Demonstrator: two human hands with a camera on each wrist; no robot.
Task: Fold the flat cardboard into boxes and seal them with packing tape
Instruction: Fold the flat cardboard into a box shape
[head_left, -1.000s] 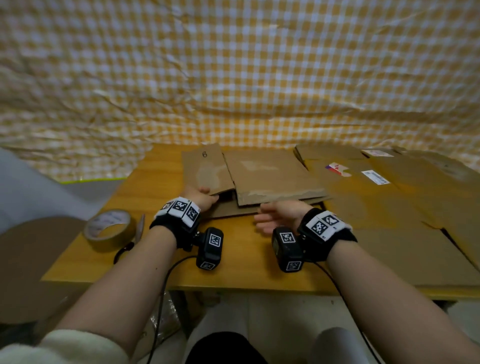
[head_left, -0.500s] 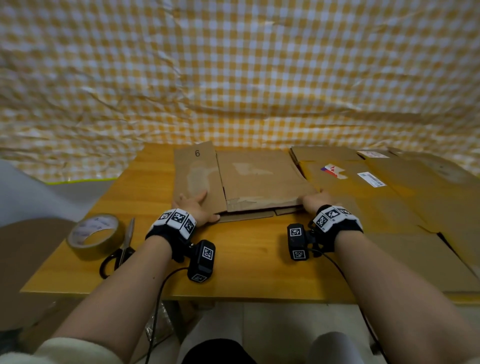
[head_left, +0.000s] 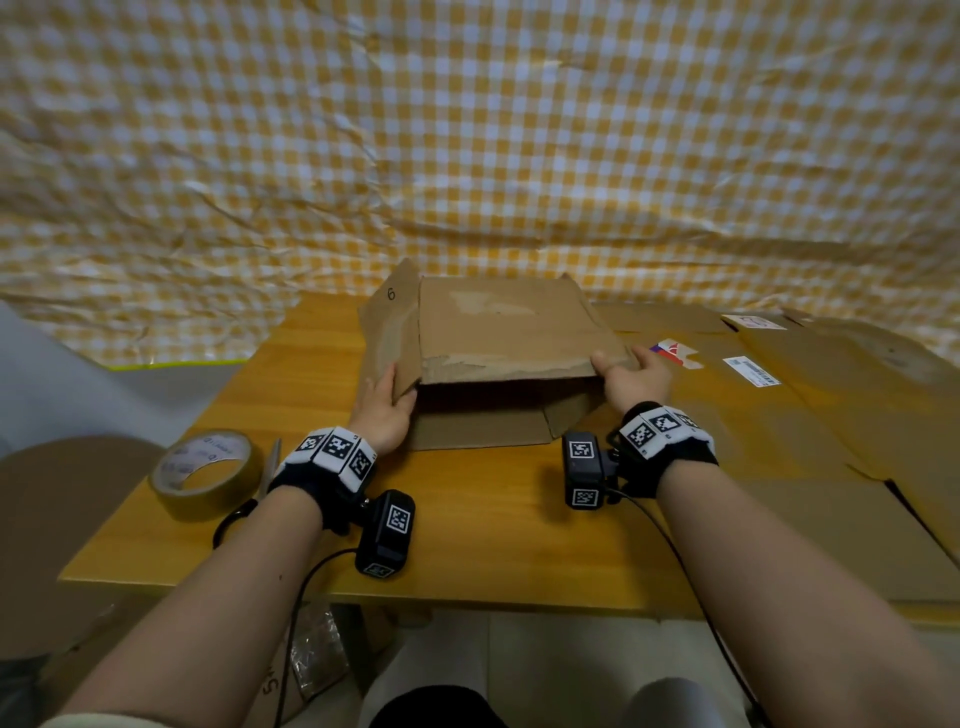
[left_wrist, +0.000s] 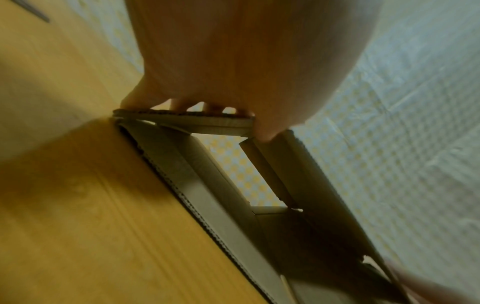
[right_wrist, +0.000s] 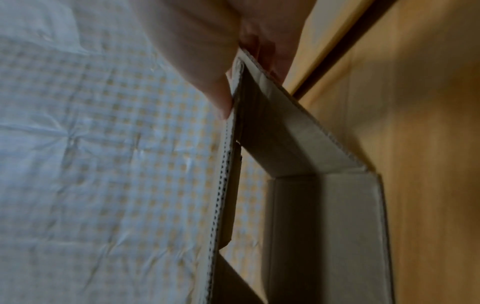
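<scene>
— Head view: cardboard box (head_left: 498, 332) half opened on table (head_left: 467, 519), right of tape roll (head_left: 205, 473). Grip?
— Left hand (head_left: 384, 410) pinching left flap; right hand (head_left: 636, 379) pinching right top corner, thumb above.
— Wrist views?
— Same pinches, open tube between.

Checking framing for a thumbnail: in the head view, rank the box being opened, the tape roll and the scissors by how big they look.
1. Cardboard box, largest.
2. Tape roll.
3. Scissors, smallest, though partly hidden behind the left wrist band.
</scene>
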